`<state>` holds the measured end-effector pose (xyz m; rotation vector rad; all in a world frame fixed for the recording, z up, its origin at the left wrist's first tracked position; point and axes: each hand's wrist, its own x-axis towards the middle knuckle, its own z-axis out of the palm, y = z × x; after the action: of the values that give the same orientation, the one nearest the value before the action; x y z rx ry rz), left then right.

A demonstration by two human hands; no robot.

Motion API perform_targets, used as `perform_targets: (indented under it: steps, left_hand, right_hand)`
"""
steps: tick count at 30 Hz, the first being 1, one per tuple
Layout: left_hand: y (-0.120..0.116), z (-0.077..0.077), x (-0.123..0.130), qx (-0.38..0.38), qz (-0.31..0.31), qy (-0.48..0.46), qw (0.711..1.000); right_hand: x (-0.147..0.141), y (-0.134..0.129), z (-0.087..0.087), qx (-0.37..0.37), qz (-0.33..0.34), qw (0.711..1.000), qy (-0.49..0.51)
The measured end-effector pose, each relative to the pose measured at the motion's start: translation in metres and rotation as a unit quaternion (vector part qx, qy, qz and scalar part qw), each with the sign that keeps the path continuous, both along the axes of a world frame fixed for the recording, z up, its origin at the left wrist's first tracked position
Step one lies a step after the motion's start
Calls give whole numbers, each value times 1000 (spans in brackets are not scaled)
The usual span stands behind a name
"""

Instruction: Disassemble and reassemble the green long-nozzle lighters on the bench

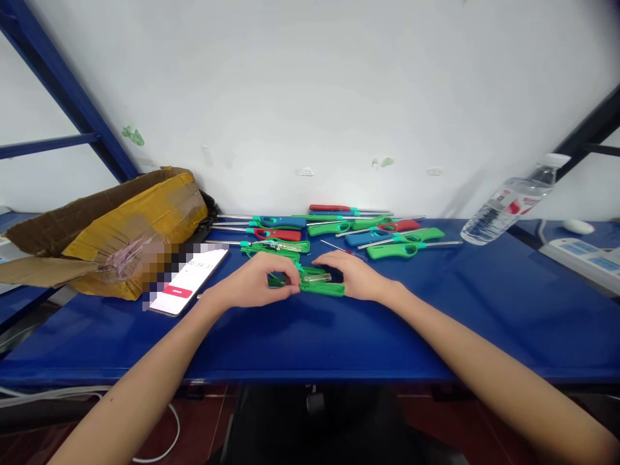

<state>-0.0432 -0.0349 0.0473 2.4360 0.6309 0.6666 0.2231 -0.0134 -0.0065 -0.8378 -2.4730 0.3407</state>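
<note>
An opened green lighter casing [323, 287] is held just above the blue table, with a clear fuel piece [317, 278] inside it. My left hand [259, 279] pinches the casing's left end between thumb and fingers. Curled around its right end is my right hand [352, 274], with the fingertips at its upper edge. Just behind my left hand lies another opened green lighter [278, 247] with its inner parts showing. A thin screwdriver [341, 248] rests behind my right hand. Several long-necked lighters in green, red and blue, such as a green one [392, 250], lie along the back.
On the left, a taped cardboard box [140, 226] stands beside a phone [186, 281] with a lit screen. A water bottle [508, 205] leans at the back right, near a white power strip [584, 258]. The blue table's [310, 352] front edge runs below my hands.
</note>
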Motion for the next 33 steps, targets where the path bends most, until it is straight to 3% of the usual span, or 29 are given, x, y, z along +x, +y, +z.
perform_targets:
  steps: [6,9,14,17,21,25,33]
  left_hand:
    - [-6,-8,12,-29,-44,76,996]
    - [-6,-10,13,9,-45,117,992]
    - [-5,-14,11,90,-29,158,983]
    - [-3,-13,9,109,-18,152,982]
    - [5,-10,-1,131,49,112,984]
    - [21,-12,-15,177,147,129,964]
    - [27,-20,-22,155,152,147,965]
  right_hand:
    - [15,5,7,-6,4,999,-39]
    - [24,5,18,12,24,999,-46]
    - [46,11,32,42,-60,997,7]
    - [48,9,34,43,-64,997,-10]
    - [35,-4,36,41,-14,998,-35]
    - [20,-20,37,46,39,997,-50]
    - [11,-28,30,25,39,994,-103]
